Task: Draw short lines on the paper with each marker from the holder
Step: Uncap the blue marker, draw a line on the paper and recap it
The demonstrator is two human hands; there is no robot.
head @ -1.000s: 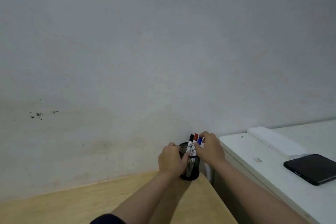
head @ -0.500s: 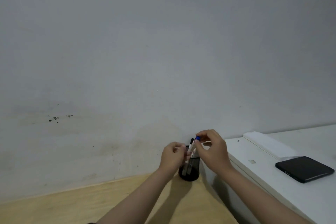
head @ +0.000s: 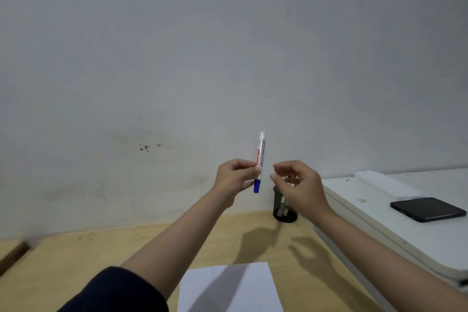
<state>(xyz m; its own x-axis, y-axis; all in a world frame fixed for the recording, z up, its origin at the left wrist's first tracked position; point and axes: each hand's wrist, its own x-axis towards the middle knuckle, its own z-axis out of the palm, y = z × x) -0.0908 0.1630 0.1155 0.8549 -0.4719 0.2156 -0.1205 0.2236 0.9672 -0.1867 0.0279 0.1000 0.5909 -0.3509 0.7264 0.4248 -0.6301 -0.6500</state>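
My left hand [head: 234,180] pinches a white board marker with a blue cap [head: 260,159], held upright in the air with the blue cap pointing down. My right hand [head: 298,186] hovers just right of it, fingers loosely curled and apart, holding nothing. Behind my right hand the black mesh holder [head: 285,213] stands on the wooden table near the wall; other markers inside it are partly hidden by the hand. A white sheet of paper [head: 228,289] lies at the near edge, under my left forearm.
The wooden table [head: 76,261] runs along a grey wall. To the right a white table [head: 367,215] adjoins it, carrying a black phone [head: 428,209] and a white flat block [head: 385,182].
The blue-capped marker came out of the holder and now sits raised in my left hand. My right hand let go of it. The view tilted down, bringing the paper into sight.
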